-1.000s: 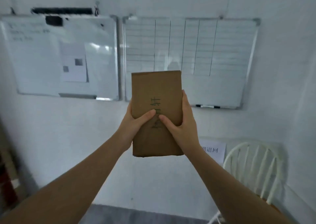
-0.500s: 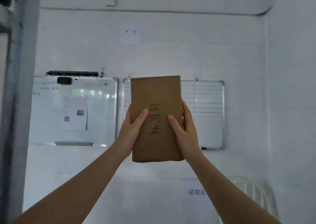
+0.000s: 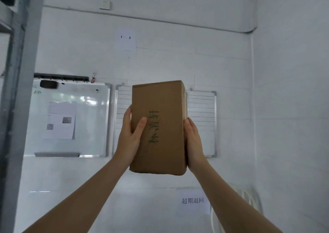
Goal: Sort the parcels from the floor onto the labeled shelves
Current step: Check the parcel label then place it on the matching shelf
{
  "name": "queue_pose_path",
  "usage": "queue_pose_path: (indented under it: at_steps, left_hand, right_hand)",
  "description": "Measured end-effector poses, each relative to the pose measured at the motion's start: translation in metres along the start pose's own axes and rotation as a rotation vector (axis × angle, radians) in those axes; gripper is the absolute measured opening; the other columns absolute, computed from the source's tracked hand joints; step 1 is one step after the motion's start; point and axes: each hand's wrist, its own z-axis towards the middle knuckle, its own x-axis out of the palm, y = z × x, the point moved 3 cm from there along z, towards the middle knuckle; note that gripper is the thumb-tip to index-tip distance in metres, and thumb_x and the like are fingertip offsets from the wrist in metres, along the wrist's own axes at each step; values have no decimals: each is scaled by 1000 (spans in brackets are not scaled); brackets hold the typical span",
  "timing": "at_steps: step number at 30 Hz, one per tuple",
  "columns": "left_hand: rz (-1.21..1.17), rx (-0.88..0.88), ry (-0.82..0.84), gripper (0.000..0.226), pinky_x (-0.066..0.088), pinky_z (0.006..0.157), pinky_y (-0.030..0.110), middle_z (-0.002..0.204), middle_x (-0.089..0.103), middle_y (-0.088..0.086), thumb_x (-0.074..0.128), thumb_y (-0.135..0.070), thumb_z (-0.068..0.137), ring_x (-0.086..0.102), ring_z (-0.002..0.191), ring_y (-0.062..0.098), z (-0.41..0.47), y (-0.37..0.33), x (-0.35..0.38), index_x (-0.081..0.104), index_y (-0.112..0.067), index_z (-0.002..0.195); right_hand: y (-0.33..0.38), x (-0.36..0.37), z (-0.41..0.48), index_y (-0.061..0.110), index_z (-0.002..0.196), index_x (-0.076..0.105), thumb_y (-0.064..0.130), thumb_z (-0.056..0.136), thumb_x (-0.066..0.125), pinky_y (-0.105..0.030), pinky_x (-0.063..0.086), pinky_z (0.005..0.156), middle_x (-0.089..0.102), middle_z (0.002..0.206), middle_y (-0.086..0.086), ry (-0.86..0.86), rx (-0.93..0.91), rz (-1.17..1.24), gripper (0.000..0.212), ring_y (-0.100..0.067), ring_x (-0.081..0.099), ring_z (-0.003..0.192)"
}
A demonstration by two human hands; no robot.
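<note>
At the far left edge a grey metal upright (image 3: 17,90) is seen, probably part of a shelf frame, though no shelf board or label on it can be made out. Next to it a whiteboard (image 3: 69,119) with a sheet of paper pinned on it hangs on the white wall.

The left hand (image 3: 130,136) is pressed flat against the left side of the parcel (image 3: 158,127), with the thumb laid across the front face beside the writing. The parcel is held upright in the air at the middle of the view, in front of a lined wall chart (image 3: 201,122) and below a small paper sign (image 3: 125,39) marked "1 - 3". The right hand (image 3: 193,142) is pressed against the right side, so the parcel is clamped between both palms.

The parcel is judged to be stiff and fairly light, since it is kept raised at arm's length with flat palms alone. Its plain cardboard may slip under a squeeze from the sides only; a steadier hold is likely with one hand under the bottom edge.

It is a tall brown cardboard box with slightly dented corners, and dark handwritten characters run down its front.

At the lower right a paper notice (image 3: 193,200) with printed characters is stuck to the wall.
</note>
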Motion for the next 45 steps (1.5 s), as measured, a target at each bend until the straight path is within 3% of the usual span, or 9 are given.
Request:
queue_pose_path:
  at_steps: [4,9,13,17,23,27,33,37,45]
  left_hand:
    - [418,150,-59,51,21,114,34,156,17,5,32,-29,99,23,139,13,-14,-1,20,6,-50,137]
    - [472,-90,4,86,0,115,53,158,-17,0,32,-77,68,-9,146,21,-24,4,43,-21,-56,133]
    - [250,-191,57,118,22,114,53,158,5,0,53,-78,49,15,144,25,-15,1,49,-10,-46,143]
    - [-42,-208,46,95,49,94,43,141,44,-5,73,-48,69,53,118,18,-7,4,33,14,-46,143]
    - [-77,-237,24,98,47,64,20,102,58,-24,71,-56,51,60,89,-1,-6,3,23,32,-38,140]
    - [-25,-209,-10,90,49,75,24,113,60,-12,71,-56,57,60,98,7,-6,1,23,38,-34,138]
    - [54,-219,-72,58,51,92,40,110,63,-8,71,-42,75,61,103,15,-9,2,31,47,-26,126]
    - [65,-207,-104,63,47,97,48,117,63,0,71,-39,76,60,108,22,-11,1,35,45,-22,131]
    - [3,-167,-117,57,50,92,37,109,63,-6,72,-33,76,61,103,16,-11,-9,38,49,-23,127]
  right_hand:
    - [-8,1,-4,32,137,38,64,71,63,-44,43,104,45,135,-2,-231,-22,3,78,-19,51,121]
    - [-6,-1,-9,34,137,37,57,77,63,-47,41,104,42,127,3,-350,-73,-109,70,-17,51,117]
    - [4,-3,-6,29,139,38,42,82,66,-42,39,105,40,122,7,-392,-142,-238,65,-16,47,118]
    - [12,-9,-3,21,129,50,34,81,69,-29,46,90,44,106,10,-319,-145,-360,53,-16,54,106]
    - [19,-8,-10,36,138,40,44,76,71,-38,47,98,41,109,4,-194,-243,-481,70,-18,50,109]
    - [21,-4,-12,45,141,23,40,78,71,-25,45,99,28,145,0,-90,-284,-420,80,-15,44,126]
    - [17,-5,-14,48,143,14,29,84,67,-20,49,94,51,139,8,-14,-258,-308,82,-3,57,114]
    - [14,-8,-15,46,144,13,26,86,66,-33,48,100,51,139,5,-15,-252,-284,81,-7,58,116]
    - [23,-13,-14,38,146,19,28,83,69,-43,50,98,49,140,5,-23,-245,-268,81,-13,58,116]
